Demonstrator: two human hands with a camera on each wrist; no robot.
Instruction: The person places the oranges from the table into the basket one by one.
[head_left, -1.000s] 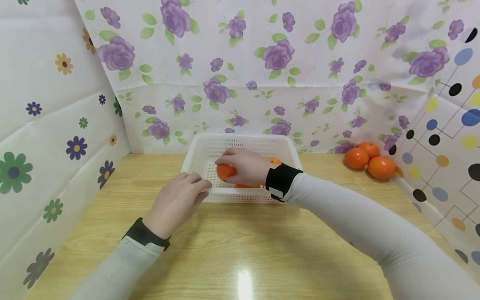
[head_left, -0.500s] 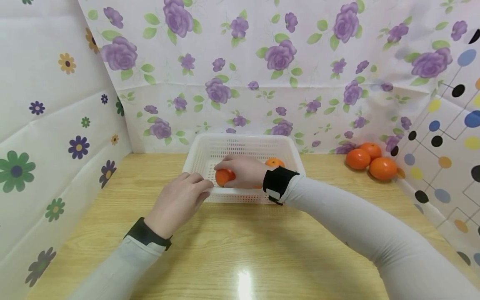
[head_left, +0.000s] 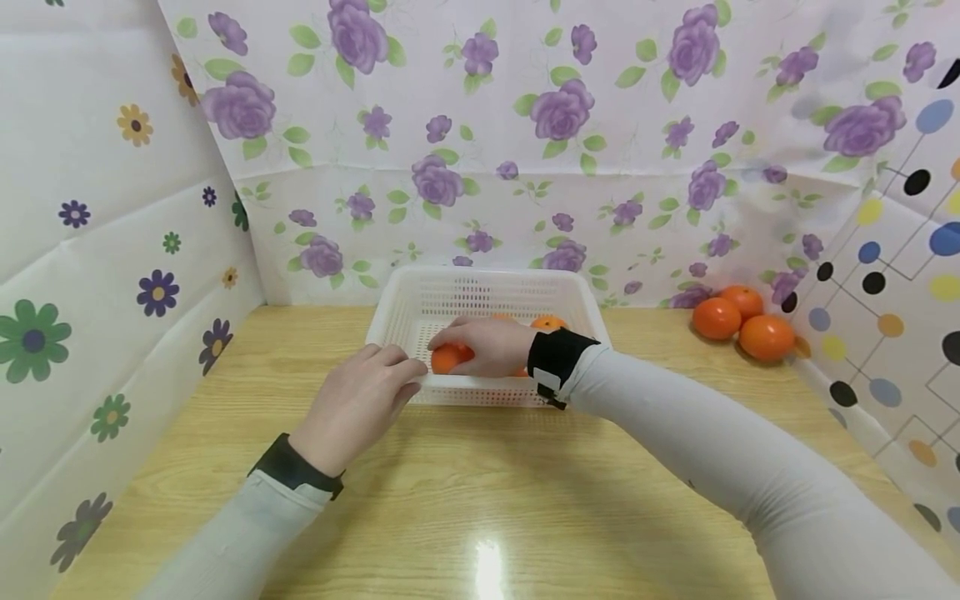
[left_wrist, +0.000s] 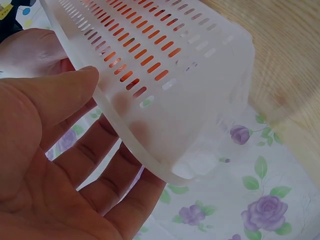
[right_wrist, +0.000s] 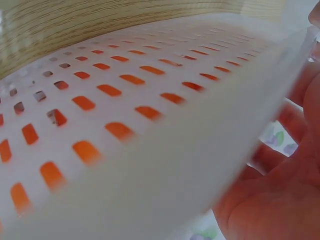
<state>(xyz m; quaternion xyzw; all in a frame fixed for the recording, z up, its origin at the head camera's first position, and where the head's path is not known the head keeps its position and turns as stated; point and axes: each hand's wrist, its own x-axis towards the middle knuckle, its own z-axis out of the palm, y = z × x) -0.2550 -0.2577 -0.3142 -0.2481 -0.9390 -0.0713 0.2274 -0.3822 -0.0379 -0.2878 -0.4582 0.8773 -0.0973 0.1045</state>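
Note:
A white slotted plastic basket (head_left: 390, 308) stands on the table with several oranges inside. My left hand (head_left: 360, 404) grips its front left corner; in the left wrist view, the thumb (left_wrist: 75, 92) lies on the outer wall and the fingers reach over the rim to the inside. Low in the basket, my right hand (head_left: 491, 346) has its fingers curled over an orange (head_left: 445, 360) near the front wall. Another orange (head_left: 549, 322) sits behind the right wrist. In the right wrist view, orange skin shows through the slots of the basket wall (right_wrist: 165, 150), and my palm is beside the rim.
Three oranges (head_left: 763, 337) lie together on the wooden table (head_left: 480, 483) at the back right. Flower-patterned sheets (head_left: 480, 125) stand behind and to the left, and a dotted sheet (head_left: 900, 292) is on the right.
My right hand has lowered the orange deeper into the basket, toward the front wall. The left hand keeps its grip on the corner.

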